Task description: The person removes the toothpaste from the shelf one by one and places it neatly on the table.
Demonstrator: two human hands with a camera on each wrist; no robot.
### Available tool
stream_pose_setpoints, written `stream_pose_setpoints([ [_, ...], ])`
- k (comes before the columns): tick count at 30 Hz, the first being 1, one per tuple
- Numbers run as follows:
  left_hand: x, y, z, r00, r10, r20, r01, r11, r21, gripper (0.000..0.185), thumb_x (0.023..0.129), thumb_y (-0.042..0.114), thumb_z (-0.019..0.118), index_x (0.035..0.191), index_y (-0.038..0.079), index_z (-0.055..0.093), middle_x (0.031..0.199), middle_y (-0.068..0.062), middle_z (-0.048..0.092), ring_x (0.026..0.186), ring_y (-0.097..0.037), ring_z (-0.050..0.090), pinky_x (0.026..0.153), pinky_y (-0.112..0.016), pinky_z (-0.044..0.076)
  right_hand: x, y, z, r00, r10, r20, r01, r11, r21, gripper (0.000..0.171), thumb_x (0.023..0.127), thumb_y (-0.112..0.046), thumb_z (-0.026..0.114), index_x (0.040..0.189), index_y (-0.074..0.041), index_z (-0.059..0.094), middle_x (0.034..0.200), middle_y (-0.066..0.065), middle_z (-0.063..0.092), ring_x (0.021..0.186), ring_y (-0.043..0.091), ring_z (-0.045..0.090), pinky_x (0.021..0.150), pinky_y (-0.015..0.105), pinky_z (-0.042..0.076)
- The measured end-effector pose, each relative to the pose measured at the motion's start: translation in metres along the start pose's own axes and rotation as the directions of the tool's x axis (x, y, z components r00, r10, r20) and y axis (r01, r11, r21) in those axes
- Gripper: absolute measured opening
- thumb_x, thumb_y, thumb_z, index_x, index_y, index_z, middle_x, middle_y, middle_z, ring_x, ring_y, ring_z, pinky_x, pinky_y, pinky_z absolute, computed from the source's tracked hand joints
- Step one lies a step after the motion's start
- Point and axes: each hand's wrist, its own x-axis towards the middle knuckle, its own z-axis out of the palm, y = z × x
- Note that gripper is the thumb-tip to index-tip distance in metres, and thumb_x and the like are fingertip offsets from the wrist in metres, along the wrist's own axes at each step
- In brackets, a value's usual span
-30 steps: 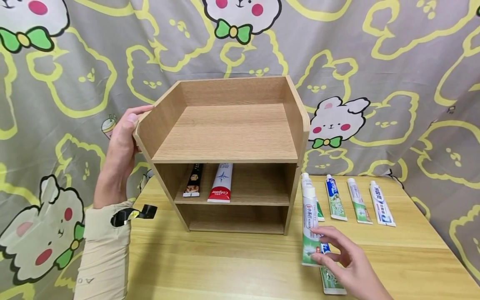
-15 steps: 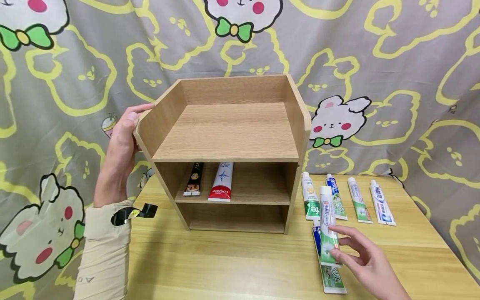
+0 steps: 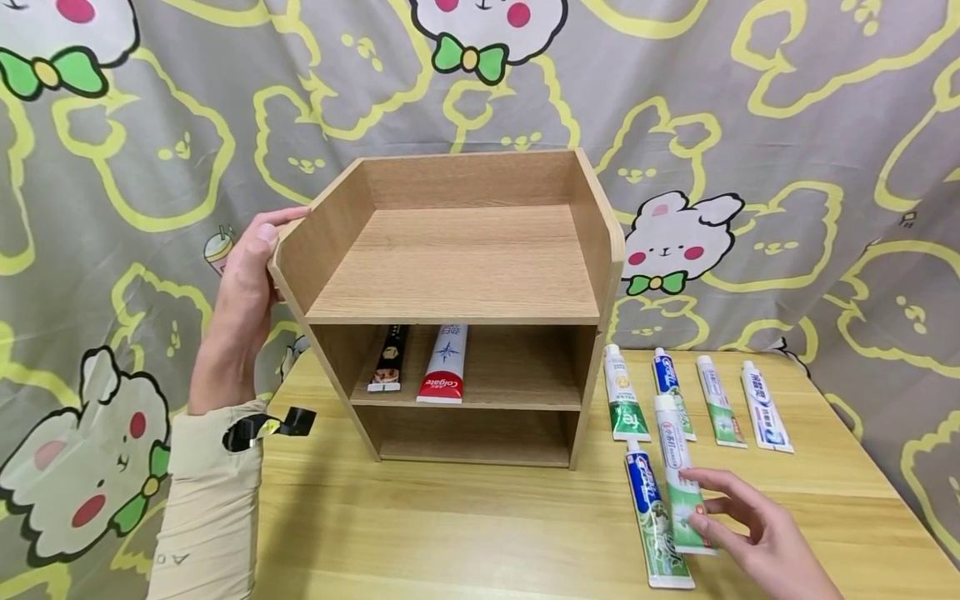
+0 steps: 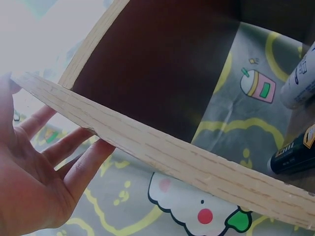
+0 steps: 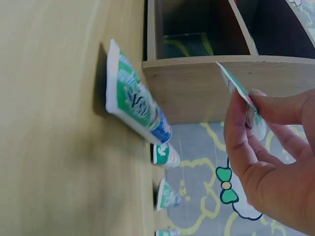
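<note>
Since a second earlier the white-and-green toothpaste tube (image 3: pixel 681 482) had swung from near the three-tier wooden shelf unit (image 3: pixel 450 308) to beside the blue-and-green tube (image 3: pixel 654 525), low over the wooden worktop (image 3: pixel 450 533). Right hand (image 3: pixel 757 533) pinched its crimped end. Left hand (image 3: pixel 243 287) pressed flat, fingers straight, against the shelf's side panel.

Head view faces the shelf (image 3: pixel 457 308); wrist views share it close-up.
</note>
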Motion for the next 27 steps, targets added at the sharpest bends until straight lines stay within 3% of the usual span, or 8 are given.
stream_pose_setpoints([
  [6,0.0,0.0,0.0,1.0,0.0,0.006,0.0,1.0,0.006,0.049,0.1,0.043,0.051,0.138,0.015,0.063,0.127,-0.015,0.053,0.1,-0.03,0.055,0.068,-0.032,0.05,-0.002,0.014,-0.005,1.0,0.001,0.021,0.0,1.0,-0.008,0.041,0.096,-0.007,0.071,0.136,-0.004,0.061,0.127,-0.032,0.056,0.092,0.009,0.068,0.07,0.031,0.059],
  [10,-0.001,0.001,-0.001,1.0,0.001,0.001,-0.001,1.0,-0.002,0.049,0.1,0.042,0.051,0.138,0.015,0.063,0.127,-0.016,0.053,0.099,-0.03,0.055,0.067,-0.032,0.05,-0.002,0.022,-0.01,0.996,0.069,0.06,-0.069,0.998,0.004,0.044,0.096,-0.01,0.072,0.138,-0.003,0.06,0.125,-0.035,0.054,0.094,0.008,0.068,0.072,0.03,0.059],
  [14,-0.002,0.001,-0.001,1.0,0.002,-0.003,-0.002,1.0,-0.001,0.048,0.1,0.042,0.051,0.138,0.015,0.063,0.127,-0.016,0.053,0.1,-0.03,0.055,0.068,-0.032,0.05,-0.002,0.03,-0.016,0.977,0.173,0.124,-0.177,0.984,0.02,0.049,0.098,-0.016,0.071,0.142,-0.001,0.056,0.122,-0.035,0.054,0.097,0.008,0.067,0.075,0.032,0.059],
  [16,-0.002,0.002,-0.001,1.0,0.001,-0.003,-0.001,1.0,0.001,0.048,0.1,0.042,0.051,0.138,0.015,0.063,0.127,-0.015,0.054,0.1,-0.03,0.055,0.068,-0.033,0.05,-0.002,0.033,-0.019,0.962,0.226,0.154,-0.232,0.973,0.018,0.052,0.098,-0.018,0.071,0.144,0.0,0.053,0.126,-0.027,0.057,0.098,0.008,0.067,0.076,0.032,0.059],
  [19,-0.001,0.002,0.0,1.0,0.001,0.004,-0.001,1.0,0.0,0.048,0.1,0.041,0.051,0.138,0.015,0.063,0.128,-0.015,0.053,0.1,-0.03,0.055,0.069,-0.033,0.05,-0.002,0.038,-0.022,0.944,0.278,0.18,-0.285,0.958,0.017,0.057,0.097,-0.02,0.072,0.146,0.002,0.051,0.139,0.002,0.059,0.1,0.012,0.067,0.079,0.032,0.059],
  [22,0.0,0.002,0.001,1.0,0.006,0.014,-0.007,1.0,0.005,0.048,0.101,0.041,0.049,0.138,0.014,0.063,0.13,-0.015,0.052,0.102,-0.031,0.055,0.071,-0.035,0.05,-0.001,0.041,-0.025,0.931,0.307,0.2,-0.314,0.949,0.005,0.06,0.096,-0.021,0.073,0.146,0.003,0.05,0.147,0.028,0.048,0.103,0.018,0.067,0.08,0.03,0.058],
  [27,0.0,0.0,0.0,1.0,0.009,0.009,-0.009,1.0,0.008,0.048,0.1,0.042,0.05,0.138,0.015,0.063,0.13,-0.015,0.052,0.101,-0.031,0.054,0.068,-0.034,0.051,0.0,0.045,-0.028,0.913,0.332,0.236,-0.341,0.94,-0.004,0.061,0.098,-0.025,0.071,0.147,0.004,0.049,0.147,0.033,0.045,0.101,0.021,0.066,0.077,0.032,0.059],
])
